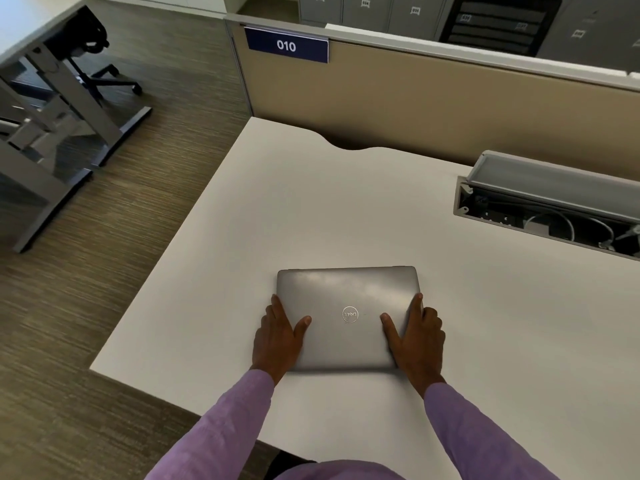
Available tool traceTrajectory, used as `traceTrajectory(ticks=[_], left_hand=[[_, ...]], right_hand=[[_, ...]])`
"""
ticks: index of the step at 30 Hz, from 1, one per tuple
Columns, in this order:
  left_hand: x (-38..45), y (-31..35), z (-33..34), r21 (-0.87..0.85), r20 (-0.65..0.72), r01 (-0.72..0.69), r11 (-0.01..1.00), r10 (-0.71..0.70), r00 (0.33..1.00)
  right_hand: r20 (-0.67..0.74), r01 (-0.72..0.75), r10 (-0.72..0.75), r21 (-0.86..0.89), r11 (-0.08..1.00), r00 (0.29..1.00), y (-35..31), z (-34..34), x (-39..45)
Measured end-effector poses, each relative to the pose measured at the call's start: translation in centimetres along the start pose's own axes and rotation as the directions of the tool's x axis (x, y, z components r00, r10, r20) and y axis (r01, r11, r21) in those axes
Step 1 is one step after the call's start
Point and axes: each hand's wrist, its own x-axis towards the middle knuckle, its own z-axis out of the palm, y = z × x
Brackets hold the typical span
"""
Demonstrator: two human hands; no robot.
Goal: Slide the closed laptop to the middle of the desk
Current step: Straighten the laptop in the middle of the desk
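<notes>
A closed grey laptop [348, 299] with a round logo on its lid lies flat on the white desk [346, 209], near the front edge and towards the desk's left part. My left hand [278, 336] grips its left edge, thumb resting on the lid and fingers along the side. My right hand [417, 336] holds the right edge the same way, thumb on the lid. Both arms wear purple sleeves.
An open cable tray [547, 206] with wires and sockets is set into the desk at the right back. A tan partition [433, 98] with a blue "010" sign [286, 45] borders the far edge. The desk's left edge drops to carpet, where another desk's legs and a chair stand.
</notes>
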Motion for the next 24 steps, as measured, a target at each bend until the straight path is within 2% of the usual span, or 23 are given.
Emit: traceTrajectory(ticks=[13, 18, 20, 24], left_hand=[[-0.1, 0.1, -0.3, 0.162, -0.005, -0.025, 0.986, 0.026, 1.0], [-0.6, 0.3, -0.6, 0.245, -0.048, 0.011, 0.97, 0.001, 0.999], [-0.9, 0.6, -0.5, 0.209, -0.074, 0.047, 0.977, -0.033, 0.997], [-1.1, 1.6, -0.3, -0.03, -0.051, 0.116, 0.993, -0.118, 0.992]], right_hand=[[0.027, -0.008, 0.009, -0.054, 0.999, 1.0, -0.2, 0.0, -0.3], [0.018, -0.007, 0.008, -0.037, 0.999, 1.0, 0.1, 0.1, -0.2], [0.003, -0.015, 0.015, -0.007, 1.0, 1.0, 0.3, 0.0, 0.0], [0.031, -0.035, 0.033, 0.042, 0.999, 0.999, 0.3, -0.6, 0.4]])
